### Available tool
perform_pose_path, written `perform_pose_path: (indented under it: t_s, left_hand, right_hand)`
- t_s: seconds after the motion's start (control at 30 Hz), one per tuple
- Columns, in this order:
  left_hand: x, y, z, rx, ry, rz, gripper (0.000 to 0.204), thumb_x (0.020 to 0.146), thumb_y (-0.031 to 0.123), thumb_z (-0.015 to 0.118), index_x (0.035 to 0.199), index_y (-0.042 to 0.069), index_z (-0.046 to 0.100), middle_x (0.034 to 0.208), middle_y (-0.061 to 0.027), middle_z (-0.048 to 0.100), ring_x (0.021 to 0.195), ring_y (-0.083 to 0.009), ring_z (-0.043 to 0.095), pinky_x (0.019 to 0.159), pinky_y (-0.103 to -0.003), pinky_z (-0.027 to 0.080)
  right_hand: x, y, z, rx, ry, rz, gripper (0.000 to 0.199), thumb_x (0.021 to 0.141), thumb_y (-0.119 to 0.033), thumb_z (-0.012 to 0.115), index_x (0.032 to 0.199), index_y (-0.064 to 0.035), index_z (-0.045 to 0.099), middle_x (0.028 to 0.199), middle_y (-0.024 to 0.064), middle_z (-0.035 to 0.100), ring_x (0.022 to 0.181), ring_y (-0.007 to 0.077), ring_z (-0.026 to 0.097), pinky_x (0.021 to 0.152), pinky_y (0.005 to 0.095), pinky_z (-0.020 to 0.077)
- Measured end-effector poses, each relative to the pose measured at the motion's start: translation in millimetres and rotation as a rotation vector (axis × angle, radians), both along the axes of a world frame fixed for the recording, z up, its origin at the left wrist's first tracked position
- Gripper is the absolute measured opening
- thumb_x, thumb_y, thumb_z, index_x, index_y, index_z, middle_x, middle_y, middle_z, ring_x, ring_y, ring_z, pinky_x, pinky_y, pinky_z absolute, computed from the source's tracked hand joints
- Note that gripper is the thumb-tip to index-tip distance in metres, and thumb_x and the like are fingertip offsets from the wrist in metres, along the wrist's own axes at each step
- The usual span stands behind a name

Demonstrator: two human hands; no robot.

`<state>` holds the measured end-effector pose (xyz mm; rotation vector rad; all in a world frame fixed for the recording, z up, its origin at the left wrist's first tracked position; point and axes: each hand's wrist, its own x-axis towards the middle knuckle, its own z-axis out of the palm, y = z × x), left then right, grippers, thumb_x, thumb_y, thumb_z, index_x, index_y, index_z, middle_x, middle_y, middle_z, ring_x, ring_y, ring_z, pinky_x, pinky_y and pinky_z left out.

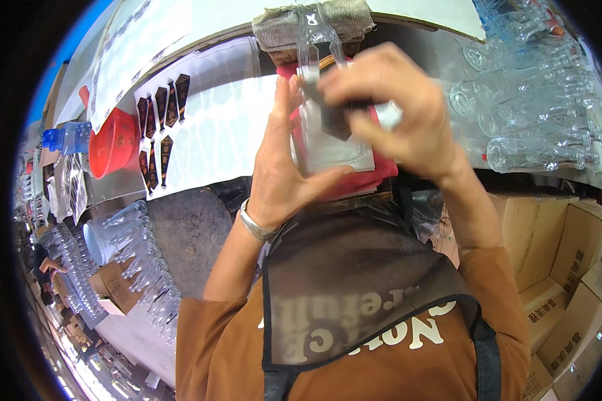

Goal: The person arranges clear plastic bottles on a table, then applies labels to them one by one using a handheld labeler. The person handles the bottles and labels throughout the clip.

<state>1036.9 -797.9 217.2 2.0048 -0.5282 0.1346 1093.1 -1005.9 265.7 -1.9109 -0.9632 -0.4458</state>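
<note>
Red cloth [383,167] lies under the clear bottle [322,152], whose neck points to 12 o'clock and rests at a wrapped pad [275,33]. The left hand [279,157] is unclenched, fingers along the bottle's 9 o'clock side, thumb across its 6 o'clock end. The right hand [398,100] curls in from 2 o'clock over a dark piece [337,124] on the bottle's face; blur hides whether it pinches or only presses. The piece looks like one of the labels [165,160] on the white sheet [217,127] at 9 o'clock. If so, a hurried, uneven stroke could crease it, trap air or drag it off the centreline. A light brace might let the bottle turn or slide on loose cloth, skewing the piece; a harder push could shift the neck on its pad.
</note>
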Motion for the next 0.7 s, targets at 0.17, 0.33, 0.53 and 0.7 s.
perform_pose_path:
  t_s: [0.17,0.33,0.53,0.7]
  left_hand:
    - [-3,1,-4,-0.083,0.034,0.006,0.124,0.066,0.016,0.094,0.158,-0.002,0.013,0.158,-0.025,0.033,0.141,-0.0358,0.043,0.112,-0.045,0.041]
    - [-1,4,-6,-0.109,0.095,-0.029,0.122,0.066,0.016,0.094,0.158,-0.001,0.017,0.16,-0.0224,0.03,0.144,-0.0346,0.039,0.111,-0.044,0.043]
    - [0,11,-6,-0.109,0.119,-0.05,0.122,0.065,0.018,0.095,0.158,-0.001,0.018,0.162,-0.0207,0.027,0.145,-0.0334,0.037,0.111,-0.044,0.043]
    - [0,7,-6,-0.126,0.115,-0.057,0.119,0.065,0.017,0.095,0.158,0.0,0.021,0.162,-0.0193,0.028,0.143,-0.0317,0.041,0.108,-0.043,0.044]
  right_hand:
    - [-54,1,0,0.105,0.221,0.212,0.029,0.066,0.005,0.067,0.093,-0.0054,0.069,0.09,0.0062,0.07,0.083,0.0261,0.066,0.076,0.0344,0.0559]
    - [-21,-19,-25,0.143,0.21,0.037,0.03,0.07,0.007,0.061,0.098,-0.0028,0.068,0.104,0.013,0.071,0.096,0.0264,0.067,0.084,0.0356,0.0525]
    - [-46,-21,-16,0.186,0.375,0.057,0.03,0.075,0.006,0.063,0.103,-0.0008,0.069,0.093,0.0118,0.072,0.081,0.0214,0.067,0.075,0.033,0.0525]
    - [39,-12,-19,0.215,0.369,-0.243,0.026,0.089,-0.01,0.066,0.113,-0.0019,0.069,0.102,0.0138,0.072,0.088,0.0192,0.069,0.078,0.0307,0.0547]
